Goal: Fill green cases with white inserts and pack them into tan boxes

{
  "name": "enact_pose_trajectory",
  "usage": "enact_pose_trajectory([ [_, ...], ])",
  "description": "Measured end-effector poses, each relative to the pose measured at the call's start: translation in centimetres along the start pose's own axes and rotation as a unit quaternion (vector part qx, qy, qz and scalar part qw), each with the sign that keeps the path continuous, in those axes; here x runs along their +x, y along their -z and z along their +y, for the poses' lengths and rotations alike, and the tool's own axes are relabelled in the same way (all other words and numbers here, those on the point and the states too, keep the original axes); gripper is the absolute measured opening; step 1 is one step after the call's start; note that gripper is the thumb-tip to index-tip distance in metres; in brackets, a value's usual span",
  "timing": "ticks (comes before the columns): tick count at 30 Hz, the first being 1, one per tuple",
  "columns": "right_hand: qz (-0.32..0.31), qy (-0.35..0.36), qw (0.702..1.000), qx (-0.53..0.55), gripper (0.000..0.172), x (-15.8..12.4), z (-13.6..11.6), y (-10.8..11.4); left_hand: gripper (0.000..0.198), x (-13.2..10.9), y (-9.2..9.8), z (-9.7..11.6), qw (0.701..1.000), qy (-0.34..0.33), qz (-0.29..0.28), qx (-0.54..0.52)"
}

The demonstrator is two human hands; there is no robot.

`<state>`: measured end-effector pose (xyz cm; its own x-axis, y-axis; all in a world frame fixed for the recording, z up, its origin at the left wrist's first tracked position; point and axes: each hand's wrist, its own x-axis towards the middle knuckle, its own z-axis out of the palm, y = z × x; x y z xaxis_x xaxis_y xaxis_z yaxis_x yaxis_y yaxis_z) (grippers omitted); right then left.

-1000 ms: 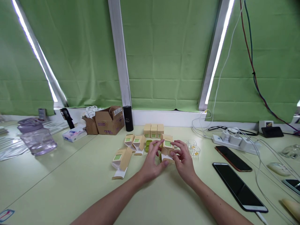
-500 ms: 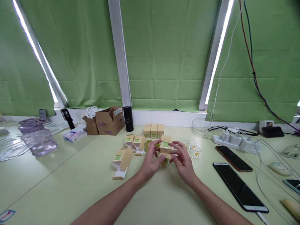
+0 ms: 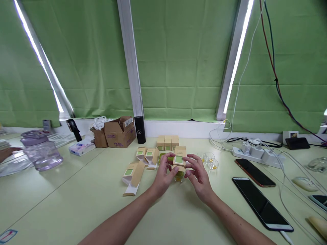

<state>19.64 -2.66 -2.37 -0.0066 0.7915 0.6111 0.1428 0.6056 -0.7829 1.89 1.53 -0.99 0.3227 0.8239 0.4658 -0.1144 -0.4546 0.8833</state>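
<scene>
l. hand (image 3: 163, 175): pinched carton (image 3: 179, 159) at l. side
r. hand (image 3: 200, 177): fingers curved at carton's r. side; couldn't tell if gripping
carton: was btwn hands, lower ctr of frame
green item (image 3: 180, 175): sat just below carton

No word can be read: the purple print (image 3: 114, 138) and white label (image 3: 128, 121) on the carton (image 3: 120, 141), and the pale mark on the cylinder (image 3: 140, 130), are seen too small.

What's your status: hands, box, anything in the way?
Left hand, right hand on small box. Green item at its near end. Open boxes left, clear cups right: neither seems blocking.
</scene>
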Motion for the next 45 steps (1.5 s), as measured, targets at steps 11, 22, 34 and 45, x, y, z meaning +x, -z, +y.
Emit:
enact_pose_trajectory([
  [11, 0.001, 0.017, 1.0, -0.011, 0.035, -0.08, -0.04, -0.01, 0.05, 0.07, -0.09, 0.16, 1.0, 0.012, 0.008, -0.016],
  [22, 0.003, 0.021, 1.0, -0.018, 0.035, -0.14, 0.02, -0.14, 0.046, 0.06, -0.08, -0.04, 1.0, 0.002, 0.019, 0.001],
  [34, 0.034, 0.007, 0.999, -0.032, 0.031, 0.07, 0.02, -0.42, 0.042, -0.17, -0.05, 0.22, 0.996, -0.036, 0.021, 0.079],
  [45, 0.037, -0.004, 0.999, -0.026, 0.03, 0.13, 0.03, -0.4, 0.042, 0.01, 0.09, 0.11, 0.991, -0.067, 0.015, 0.114],
])
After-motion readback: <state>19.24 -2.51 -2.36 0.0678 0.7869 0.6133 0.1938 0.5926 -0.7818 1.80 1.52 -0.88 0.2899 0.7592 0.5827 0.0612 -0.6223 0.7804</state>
